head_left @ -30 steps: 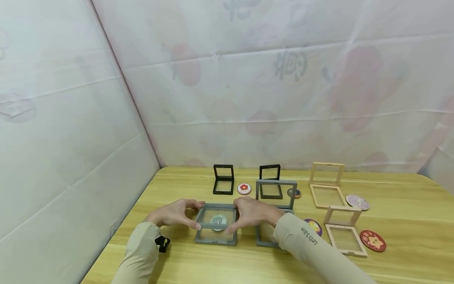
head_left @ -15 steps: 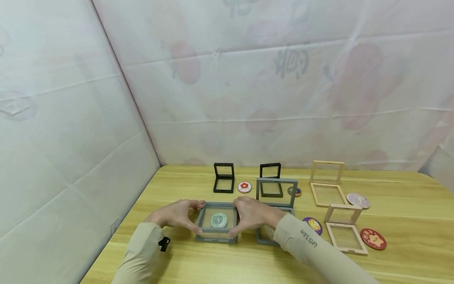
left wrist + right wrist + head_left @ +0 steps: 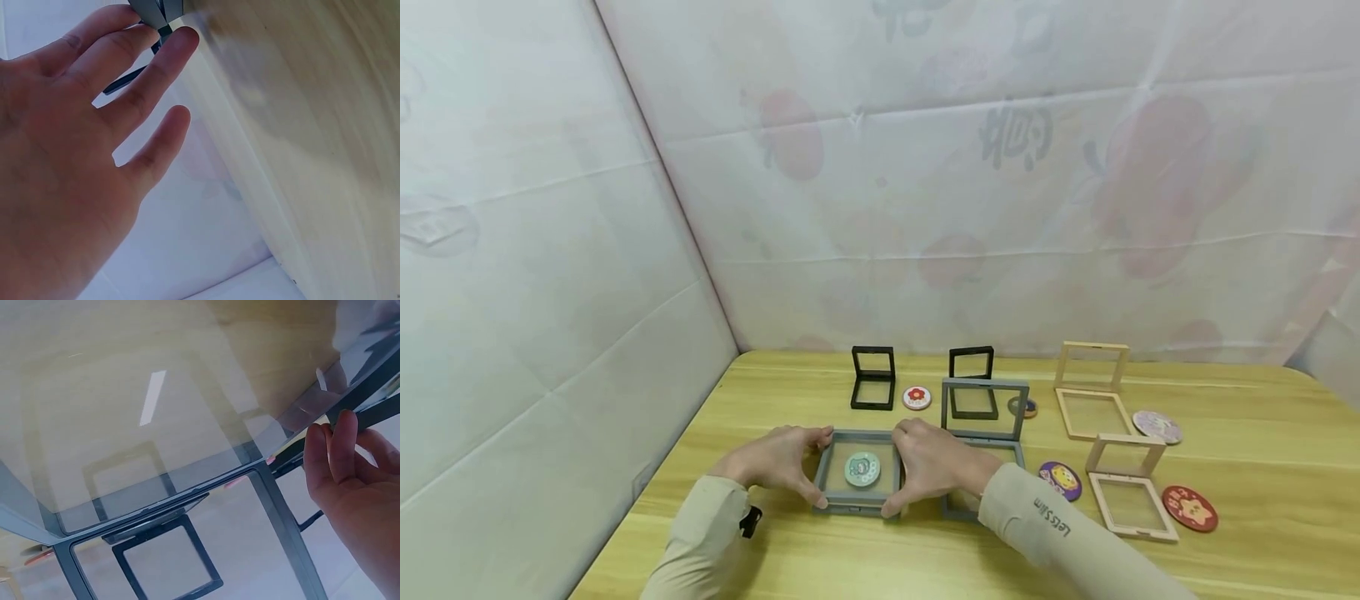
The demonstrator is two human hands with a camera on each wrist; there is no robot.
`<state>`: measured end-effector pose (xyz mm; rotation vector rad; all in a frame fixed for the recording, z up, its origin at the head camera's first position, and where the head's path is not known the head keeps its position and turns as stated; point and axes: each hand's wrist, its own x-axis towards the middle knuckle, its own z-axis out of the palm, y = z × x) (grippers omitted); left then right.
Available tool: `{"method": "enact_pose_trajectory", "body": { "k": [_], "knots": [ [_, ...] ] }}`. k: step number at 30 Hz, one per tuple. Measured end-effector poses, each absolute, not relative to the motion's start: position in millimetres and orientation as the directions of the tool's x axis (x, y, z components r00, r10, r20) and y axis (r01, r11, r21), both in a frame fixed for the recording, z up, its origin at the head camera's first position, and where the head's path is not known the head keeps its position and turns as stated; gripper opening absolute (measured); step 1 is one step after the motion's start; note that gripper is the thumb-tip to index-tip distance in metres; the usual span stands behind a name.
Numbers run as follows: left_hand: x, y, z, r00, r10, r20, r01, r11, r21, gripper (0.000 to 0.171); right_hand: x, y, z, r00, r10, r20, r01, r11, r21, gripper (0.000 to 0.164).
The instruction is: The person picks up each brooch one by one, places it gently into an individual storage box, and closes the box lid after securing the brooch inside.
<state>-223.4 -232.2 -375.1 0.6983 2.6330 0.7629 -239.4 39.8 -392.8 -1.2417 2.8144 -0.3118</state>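
Observation:
A grey hinged display frame with clear film [image 3: 859, 436] lies at the front left of the table in the head view. A round green badge [image 3: 862, 470] sits within it, seen through the film. My left hand [image 3: 775, 460] grips the lid's left side, thumb at the front corner and fingers at the back. On the opposite side my right hand [image 3: 936, 458] holds the lid in the same way. Only a thin gap shows between lid and base at the front. In the left wrist view, fingertips meet a corner of the grey frame [image 3: 156, 9].
Just right stands another grey frame, opened upright [image 3: 985, 384]. Behind are two black frames [image 3: 873, 377] and a flower badge [image 3: 917, 397]. Farther right are yellow [image 3: 1093, 414] and beige frames [image 3: 1131, 504], with purple [image 3: 1061, 481], pink [image 3: 1157, 427] and red badges [image 3: 1190, 508].
The lid of the held grey frame has swung down toward its base, its front edge dropping between both hands. The green badge now shows unobstructed through the film.

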Motion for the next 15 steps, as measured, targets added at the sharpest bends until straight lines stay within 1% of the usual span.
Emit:
{"method": "enact_pose_trajectory", "body": {
  "k": [4, 11, 15],
  "knots": [
    [-221.6, -230.8, -374.6, -0.834, 0.531, -0.149, 0.381, 0.75, 0.54, 0.102, -237.4, 39.0, -393.6, -0.67, -0.741, 0.052, -0.738, 0.655, -0.163, 0.093],
    [-218.6, -229.2, -376.7, -0.843, 0.521, -0.137, 0.401, 0.777, 0.486, 0.105, -233.1, 37.1, -393.7, -0.654, -0.754, 0.071, -0.756, 0.647, -0.099, 0.098],
    [-218.1, -227.9, -376.6, -0.843, 0.522, -0.128, 0.418, 0.787, 0.454, 0.106, -232.0, 35.7, -393.4, -0.649, -0.756, 0.081, -0.761, 0.645, -0.075, 0.096]
  ]
}}
